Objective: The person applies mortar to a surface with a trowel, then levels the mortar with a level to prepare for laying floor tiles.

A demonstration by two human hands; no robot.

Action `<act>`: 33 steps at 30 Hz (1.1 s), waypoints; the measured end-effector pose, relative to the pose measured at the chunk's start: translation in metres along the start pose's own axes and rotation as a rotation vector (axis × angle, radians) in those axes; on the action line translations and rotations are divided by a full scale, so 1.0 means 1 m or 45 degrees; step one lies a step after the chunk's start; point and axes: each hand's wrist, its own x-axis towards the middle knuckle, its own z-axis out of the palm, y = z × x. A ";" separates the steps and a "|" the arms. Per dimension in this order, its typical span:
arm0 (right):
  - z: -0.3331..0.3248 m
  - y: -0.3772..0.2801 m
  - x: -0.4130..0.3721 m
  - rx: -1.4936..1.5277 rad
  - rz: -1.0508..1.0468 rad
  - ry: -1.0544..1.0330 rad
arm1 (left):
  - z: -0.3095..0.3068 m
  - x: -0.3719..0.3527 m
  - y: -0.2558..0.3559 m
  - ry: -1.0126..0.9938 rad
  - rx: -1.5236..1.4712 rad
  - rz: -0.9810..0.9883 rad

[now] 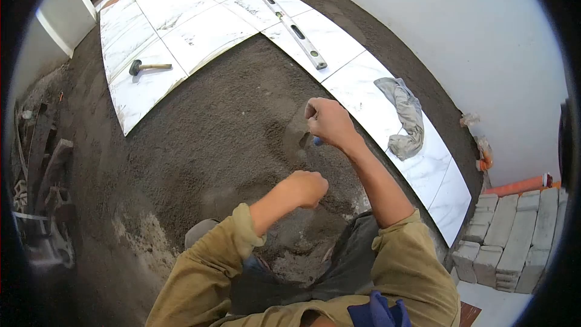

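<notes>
My left hand (307, 189) is a closed fist over the grey sand bed (212, 115); anything inside it is hidden. Farther forward and to the right, my right hand (330, 122) is also closed, its thumb and fingers pressed together, and its contents cannot be made out. Just below the right hand, a trowel (304, 140) with a blue handle end shows, partly hidden. White marbled tiles (212, 28) border the sand ahead and to the right. On them rest a spirit level (290, 26), a mallet (150, 67) and a crumpled grey cloth (407, 118).
Grey blocks (514, 236) are stacked at the lower right beside an orange pipe (517, 185). A white wall (460, 42) runs along the right. Wood scraps and other debris (51, 163) lie at the far left. My knees frame the near sand.
</notes>
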 end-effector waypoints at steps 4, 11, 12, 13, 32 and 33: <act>-0.004 0.007 -0.002 0.061 -0.017 -0.018 | -0.078 -0.054 0.000 0.107 -0.785 0.583; 0.004 0.009 0.007 -0.041 -0.100 0.014 | -0.137 -0.209 0.060 1.871 -1.231 1.259; 0.001 0.005 0.008 0.004 -0.075 -0.003 | -0.135 -0.210 0.071 1.854 -1.225 1.318; 0.000 0.000 0.005 0.065 -0.049 -0.033 | -0.135 -0.206 0.082 1.826 -1.228 1.327; -0.006 0.004 0.015 0.121 0.023 0.075 | -0.121 -0.168 0.107 1.554 -1.514 1.343; -0.004 0.003 0.015 0.118 0.035 0.080 | -0.121 -0.167 0.107 1.542 -1.528 1.345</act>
